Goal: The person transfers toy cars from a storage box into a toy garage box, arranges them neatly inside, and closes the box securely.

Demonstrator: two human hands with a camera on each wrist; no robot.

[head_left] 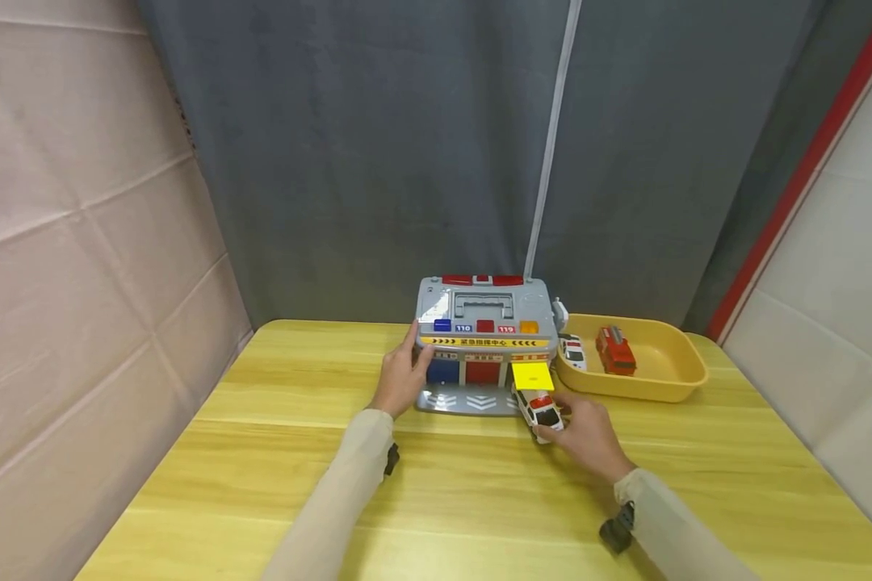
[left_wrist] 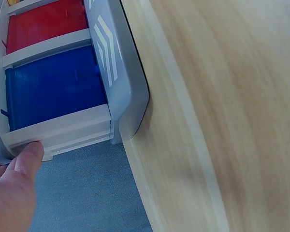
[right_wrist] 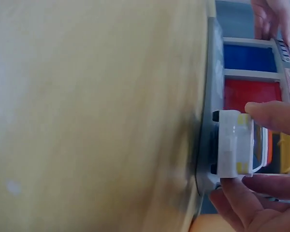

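Note:
A grey toy garage (head_left: 490, 303) stands on the table, with blue and red doors and a raised yellow door (head_left: 533, 376) at the right bay. My left hand (head_left: 400, 379) holds the garage's left side, its thumb near the front edge beside the blue door (left_wrist: 55, 87); its other fingers are partly hidden. My right hand (head_left: 589, 436) grips a white toy ambulance (head_left: 540, 410) with a red roof patch, thumb on one side and fingers on the other. The car's far end is under the yellow door, in the right bay's mouth. In the right wrist view, the car's white rear (right_wrist: 229, 145) shows.
A yellow tray (head_left: 668, 391) stands right of the garage and holds a white toy car (head_left: 572, 352) and a red toy fire truck (head_left: 615, 352). A grey curtain (head_left: 371, 161) hangs behind the wooden table (head_left: 262, 484). Light cloth walls rise on both sides.

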